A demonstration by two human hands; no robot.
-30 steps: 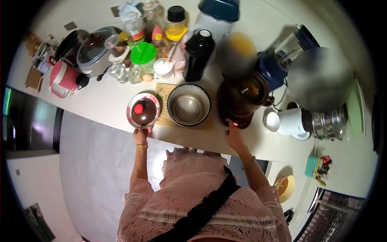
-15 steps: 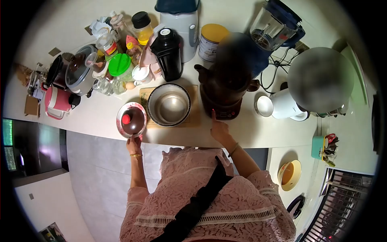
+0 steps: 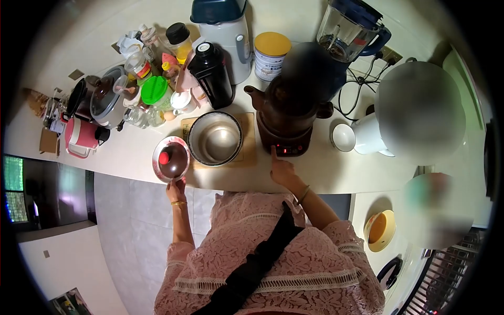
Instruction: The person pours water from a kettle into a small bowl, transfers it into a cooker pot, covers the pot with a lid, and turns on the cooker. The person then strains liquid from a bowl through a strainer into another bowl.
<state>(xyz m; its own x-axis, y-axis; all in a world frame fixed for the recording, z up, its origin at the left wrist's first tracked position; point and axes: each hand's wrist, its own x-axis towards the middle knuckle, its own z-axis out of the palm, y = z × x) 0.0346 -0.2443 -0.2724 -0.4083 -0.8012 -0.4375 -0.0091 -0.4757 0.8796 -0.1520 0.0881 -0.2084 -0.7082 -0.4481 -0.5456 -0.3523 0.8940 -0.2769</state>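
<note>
My left hand [image 3: 176, 190] grips the near rim of a red-and-white bowl [image 3: 156, 167], in which a dark brown lid [image 3: 177, 157] with a red knob lies. With one finger extended, my right hand [image 3: 283, 170] touches the left part of the lit control panel [image 3: 289, 150] on a dark electric base. On that base stands a dark brown clay pot [image 3: 287, 113] with a spout and a handle; its top is blurred. Between the hands, a metal pot [image 3: 215, 138] with a dark rim rests on a wooden board [image 3: 248, 142].
Behind are a black flask [image 3: 211, 76], a grey dispenser [image 3: 231, 47], a yellow-lidded can [image 3: 271, 55] and a blender [image 3: 341, 39]. Several jars and a green-lidded container [image 3: 156, 92] stand back left. A white cup [image 3: 344, 137] lies right of the base.
The view has shifted, bringing the clay pot's spout into sight. My right finger stays at the panel, whose display now shows a lit red digit. My left hand still holds the bowl.
</note>
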